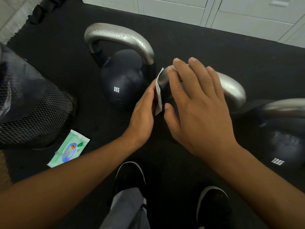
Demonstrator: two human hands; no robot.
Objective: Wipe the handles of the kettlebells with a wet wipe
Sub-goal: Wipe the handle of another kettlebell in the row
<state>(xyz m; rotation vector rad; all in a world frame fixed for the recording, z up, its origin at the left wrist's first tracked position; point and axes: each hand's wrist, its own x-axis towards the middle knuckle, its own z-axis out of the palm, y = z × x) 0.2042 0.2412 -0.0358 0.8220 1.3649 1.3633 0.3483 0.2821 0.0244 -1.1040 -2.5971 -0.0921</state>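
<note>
Three black kettlebells with silver handles stand on the dark floor mat. The 8 kg kettlebell [123, 83] is at centre left, its handle [118, 36] bare. The middle kettlebell's handle [231, 87] runs under my right hand [193, 103], whose fingers lie spread over its left bend. A white wet wipe [158, 91] is draped on that bend, and my left hand [143, 113] presses it against the handle from the left. The middle kettlebell's body is hidden beneath my hands. The 12 kg kettlebell [280, 146] sits at the right.
A green wet wipe packet [69, 150] lies on the mat at lower left, beside a black mesh bin [36, 113]. My two black shoes [130, 176] stand at the bottom. White cabinet doors [214, 9] run along the far edge.
</note>
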